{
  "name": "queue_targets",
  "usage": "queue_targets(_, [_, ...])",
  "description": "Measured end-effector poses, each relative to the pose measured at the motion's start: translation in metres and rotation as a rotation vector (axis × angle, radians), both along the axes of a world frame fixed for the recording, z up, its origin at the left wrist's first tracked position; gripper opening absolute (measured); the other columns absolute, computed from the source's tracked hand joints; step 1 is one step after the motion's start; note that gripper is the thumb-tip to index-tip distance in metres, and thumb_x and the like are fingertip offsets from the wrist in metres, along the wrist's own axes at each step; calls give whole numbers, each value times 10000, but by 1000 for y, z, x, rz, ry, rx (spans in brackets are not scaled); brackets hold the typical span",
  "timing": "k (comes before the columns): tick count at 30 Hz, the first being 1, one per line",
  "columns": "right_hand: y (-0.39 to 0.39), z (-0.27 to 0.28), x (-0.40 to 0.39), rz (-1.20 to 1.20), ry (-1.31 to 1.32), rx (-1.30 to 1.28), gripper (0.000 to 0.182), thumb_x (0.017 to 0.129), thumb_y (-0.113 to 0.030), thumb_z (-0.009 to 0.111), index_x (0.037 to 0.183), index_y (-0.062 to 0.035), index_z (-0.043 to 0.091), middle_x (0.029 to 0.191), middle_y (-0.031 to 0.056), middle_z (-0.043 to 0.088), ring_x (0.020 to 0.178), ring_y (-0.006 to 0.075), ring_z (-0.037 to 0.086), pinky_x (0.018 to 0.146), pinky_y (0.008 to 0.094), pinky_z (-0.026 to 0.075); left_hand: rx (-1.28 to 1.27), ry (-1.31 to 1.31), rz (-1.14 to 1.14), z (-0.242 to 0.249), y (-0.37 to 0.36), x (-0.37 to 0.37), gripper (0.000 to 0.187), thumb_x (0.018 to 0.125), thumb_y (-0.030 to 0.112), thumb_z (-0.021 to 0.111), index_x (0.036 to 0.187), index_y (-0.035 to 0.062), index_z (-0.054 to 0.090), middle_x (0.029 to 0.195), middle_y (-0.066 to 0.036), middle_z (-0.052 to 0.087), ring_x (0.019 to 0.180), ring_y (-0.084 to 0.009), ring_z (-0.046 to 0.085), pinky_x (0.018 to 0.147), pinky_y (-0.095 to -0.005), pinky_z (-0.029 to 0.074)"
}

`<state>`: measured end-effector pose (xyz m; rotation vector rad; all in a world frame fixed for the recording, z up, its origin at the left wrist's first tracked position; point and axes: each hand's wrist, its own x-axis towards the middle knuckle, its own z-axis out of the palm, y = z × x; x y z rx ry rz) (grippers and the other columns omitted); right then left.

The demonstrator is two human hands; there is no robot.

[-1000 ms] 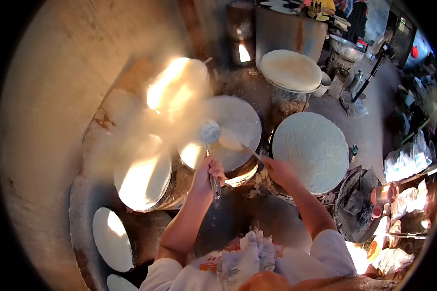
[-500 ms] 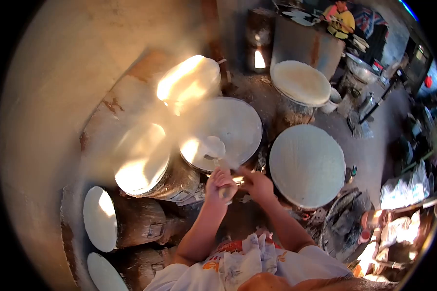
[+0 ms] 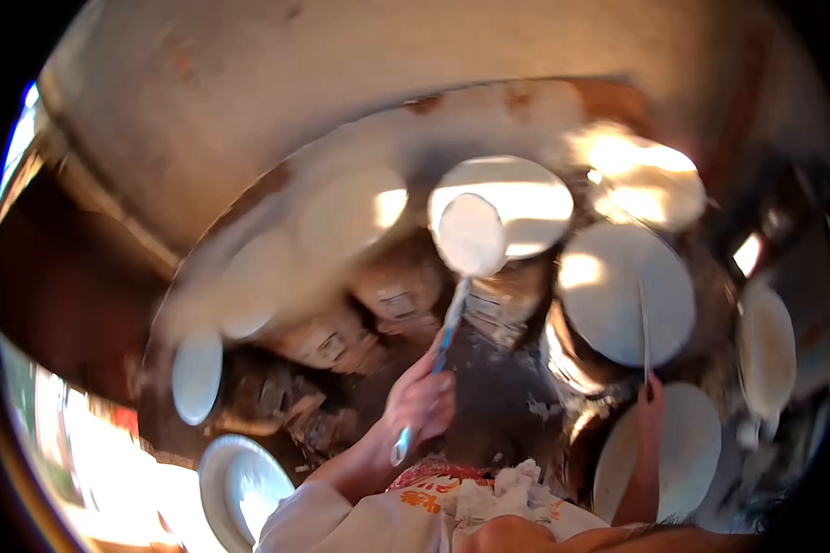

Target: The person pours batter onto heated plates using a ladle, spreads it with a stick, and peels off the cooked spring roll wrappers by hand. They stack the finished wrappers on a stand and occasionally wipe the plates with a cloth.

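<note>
My left hand (image 3: 420, 401) is closed around the long handle of a ladle (image 3: 454, 313). Its round bowl looks full of something white (image 3: 471, 235) and appears over a round flat griddle (image 3: 539, 207), partly lit by sun. My right hand (image 3: 651, 398), at the near edge of another pale round griddle (image 3: 604, 295), is closed on a thin pale stick (image 3: 644, 323). The stick extends across that griddle's surface; its far end is blurred. Below my right forearm lies a further round griddle (image 3: 687, 452).
More pale round griddles (image 3: 197, 378) on brown drum-like stoves (image 3: 398, 300) curve along the wall to the left. A white basin (image 3: 214, 493) stands at the lower left. Farther right are a sunlit griddle (image 3: 669, 184) and another one (image 3: 767, 350). Haze blurs the left side.
The view has swung left. My hands have moved apart: the left has carried the ladle away to the left, while the right now shows a thin stick over a griddle.
</note>
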<state>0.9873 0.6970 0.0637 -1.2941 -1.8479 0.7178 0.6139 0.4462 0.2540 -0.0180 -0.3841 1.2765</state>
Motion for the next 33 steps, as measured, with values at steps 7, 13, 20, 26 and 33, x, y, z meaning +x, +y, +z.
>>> queue_targets(7, [-164, 41, -262, 1052, 130, -1108, 443, 798, -27, 679, 1220, 6, 547, 830, 51, 619, 596, 67, 528, 506, 203, 420, -62, 166, 1311, 16, -276, -36, 349, 989, 284, 382, 710, 94, 472, 521, 33, 315, 352, -46, 317, 332, -174, 324])
queue_targets(13, [-241, 31, -432, 1173, 70, -1169, 432, 846, -47, 605, 1261, -9, 494, 778, 25, 576, 600, 63, 543, 519, 215, 476, -824, -431, 1719, -113, -488, -101, 390, 948, 222, 453, 592, 155, 310, 468, 50, 253, 372, -72, 259, 349, -193, 304])
queue_targets(20, [-189, 23, -472, 886, -22, -436, 358, 791, -70, 644, 1143, -81, 580, 756, 8, 576, 669, 101, 520, 616, 287, 456, -1812, -700, 1636, -302, -495, -183, 343, 857, 243, 588, 1054, -31, 526, 1010, -135, 563, 932, -267, 574, 759, -440, 567])
queue_targets(26, [-21, 52, -457, 310, -349, 96, 344, 738, -124, 645, 1075, -75, 600, 880, 149, 592, 723, 274, 584, 664, 357, 474, -2332, 146, 1412, -300, -401, -211, 343, 905, 217, 492, 1082, -63, 578, 1013, -213, 609, 923, -344, 601, 788, -454, 529])
queue_targets(33, [86, 48, -441, 283, -630, 203, 130, 823, -199, 565, 927, -131, 604, 900, 117, 552, 735, 332, 608, 660, 427, 504, -2728, 1710, 938, -204, -237, -316, 361, 967, 173, 424, 1270, -15, 478, 1189, -221, 544, 1052, -342, 560, 833, -389, 520])
